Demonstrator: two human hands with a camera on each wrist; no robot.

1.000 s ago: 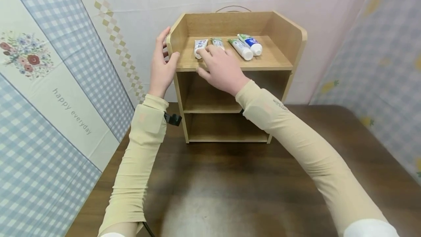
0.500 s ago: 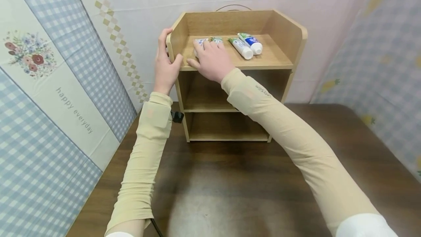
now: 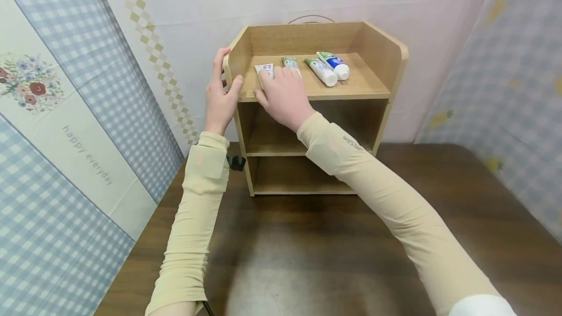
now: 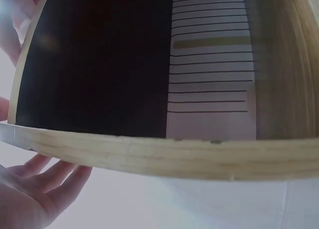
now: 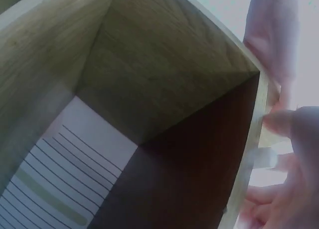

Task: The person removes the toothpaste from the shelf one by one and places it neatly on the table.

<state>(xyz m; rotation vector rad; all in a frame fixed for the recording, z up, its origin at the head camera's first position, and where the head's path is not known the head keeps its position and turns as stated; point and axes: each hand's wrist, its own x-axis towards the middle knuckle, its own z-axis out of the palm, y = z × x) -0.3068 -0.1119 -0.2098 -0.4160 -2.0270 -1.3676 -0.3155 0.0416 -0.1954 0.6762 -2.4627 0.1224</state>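
I'm judging the leftmost squeeze tube (image 3: 264,69), on the top shelf (image 3: 370,76) under the right hand (image 3: 286,97) — pinching or not, I can't tell — light, soft, best gripped by its cap (image 5: 265,158), the left hand (image 3: 221,104) clasping the side panel (image 3: 239,57).

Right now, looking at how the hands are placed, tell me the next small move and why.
I'd probably settle the right hand into a secure pinch on the leftmost tube: its fingers lie over that tube, the right wrist view shows a white cap beside them, and the left hand grips the shelf's left panel. How firm the pinch is can't be seen.
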